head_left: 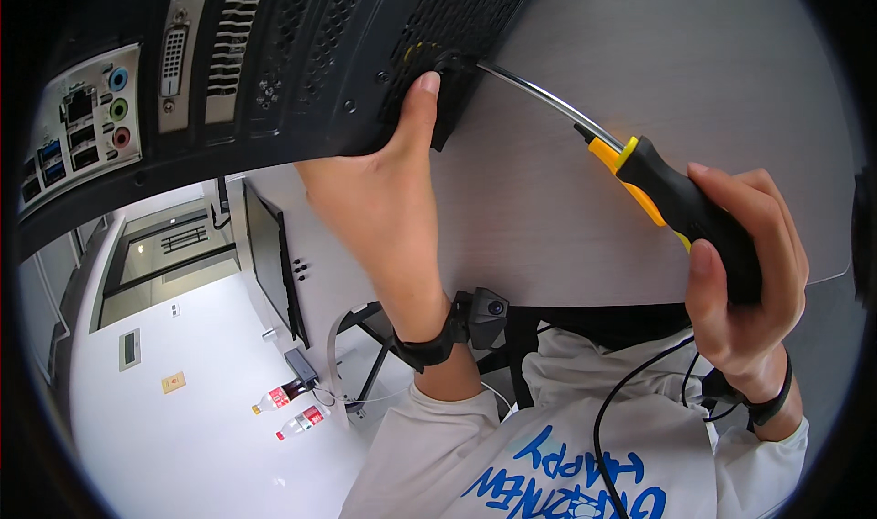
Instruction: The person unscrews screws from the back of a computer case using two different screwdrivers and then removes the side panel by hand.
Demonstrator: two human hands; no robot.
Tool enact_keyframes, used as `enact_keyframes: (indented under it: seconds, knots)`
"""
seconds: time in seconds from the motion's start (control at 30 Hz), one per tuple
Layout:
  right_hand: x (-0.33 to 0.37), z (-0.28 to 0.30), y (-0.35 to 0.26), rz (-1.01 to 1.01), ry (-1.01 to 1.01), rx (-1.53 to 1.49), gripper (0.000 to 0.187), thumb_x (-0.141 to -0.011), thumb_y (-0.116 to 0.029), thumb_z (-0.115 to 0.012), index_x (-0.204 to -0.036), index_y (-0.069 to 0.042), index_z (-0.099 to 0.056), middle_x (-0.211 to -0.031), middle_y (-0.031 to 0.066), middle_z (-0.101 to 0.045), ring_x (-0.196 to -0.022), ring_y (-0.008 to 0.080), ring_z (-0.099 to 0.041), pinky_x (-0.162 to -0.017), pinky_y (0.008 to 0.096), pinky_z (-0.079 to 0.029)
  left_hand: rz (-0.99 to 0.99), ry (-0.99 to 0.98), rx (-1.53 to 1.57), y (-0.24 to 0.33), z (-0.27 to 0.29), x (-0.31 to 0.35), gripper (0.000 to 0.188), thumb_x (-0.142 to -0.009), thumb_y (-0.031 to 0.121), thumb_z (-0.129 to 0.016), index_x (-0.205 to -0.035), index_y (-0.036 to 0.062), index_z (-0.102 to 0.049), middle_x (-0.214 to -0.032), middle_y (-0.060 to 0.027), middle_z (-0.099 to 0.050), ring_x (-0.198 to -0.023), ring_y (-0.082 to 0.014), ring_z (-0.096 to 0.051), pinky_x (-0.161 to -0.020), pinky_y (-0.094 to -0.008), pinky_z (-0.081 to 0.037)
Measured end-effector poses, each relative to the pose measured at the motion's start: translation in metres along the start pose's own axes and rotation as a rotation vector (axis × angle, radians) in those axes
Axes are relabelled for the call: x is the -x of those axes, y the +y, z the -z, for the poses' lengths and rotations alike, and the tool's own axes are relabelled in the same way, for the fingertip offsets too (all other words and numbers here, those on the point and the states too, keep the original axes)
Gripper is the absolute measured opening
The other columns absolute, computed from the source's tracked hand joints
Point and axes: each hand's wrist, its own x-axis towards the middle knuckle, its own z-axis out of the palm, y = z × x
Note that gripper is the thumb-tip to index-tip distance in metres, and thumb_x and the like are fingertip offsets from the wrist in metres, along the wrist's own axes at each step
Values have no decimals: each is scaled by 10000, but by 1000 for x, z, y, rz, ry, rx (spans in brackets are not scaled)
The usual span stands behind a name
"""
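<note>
A black computer case (pixel 365 58) leans across the upper left, its rear panel with ports and perforated slots facing me. Around its near edge my left hand (pixel 384 185) is closed, the thumb lying on the rear panel and the other fingers hidden behind the case. At the right, my right hand (pixel 763 245) is closed round the black and yellow handle of a screwdriver (pixel 687 210). The steel shaft slants up to the left, its end close to a dark round part (pixel 452 60) beside my left thumb. Whether the tip touches it, I cannot tell.
Behind the screwdriver handle shows part of an orange object (pixel 630 181). All this is over a grey tabletop (pixel 548 236). A dark monitor (pixel 274 259) stands at the left, two bottles (pixel 300 422) at the lower left. A black cable (pixel 607 400) hangs across my shirt.
</note>
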Motion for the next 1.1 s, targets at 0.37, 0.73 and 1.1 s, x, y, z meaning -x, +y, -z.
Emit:
enact_keyframes:
  seconds: [0.37, 0.73, 1.1]
  knots:
    - [3, -1, -2, -17, -8, -4, 312, -844, -133, -602, -1089, 59, -627, -839, 167, -622, -686, 194, -578, -605, 254, -443, 19, -9, -15, -1, 2, 1, 434, -767, 116, -819, -1117, -71, -643, -1073, -125, -692, -921, -180, -639, -879, -285, -477]
    - [3, -5, -1, -8, -9, 6, 305, -861, -135, -605, -1099, 53, -628, -869, 176, -639, -705, 202, -596, -617, 254, -463, -1, -23, -1, -6, 3, 1, 418, -771, 131, -820, -1095, -75, -656, -1060, -117, -696, -913, -179, -638, -882, -290, -473]
    - [0, -7, -1, 9, -15, 18, 311, -867, -149, -603, -1112, 41, -630, -873, 168, -641, -704, 196, -597, -622, 257, -465, 19, -47, -22, -6, 7, 3, 374, -783, 161, -813, -1071, -41, -688, -1016, -125, -713, -890, -199, -662, -862, -305, -481]
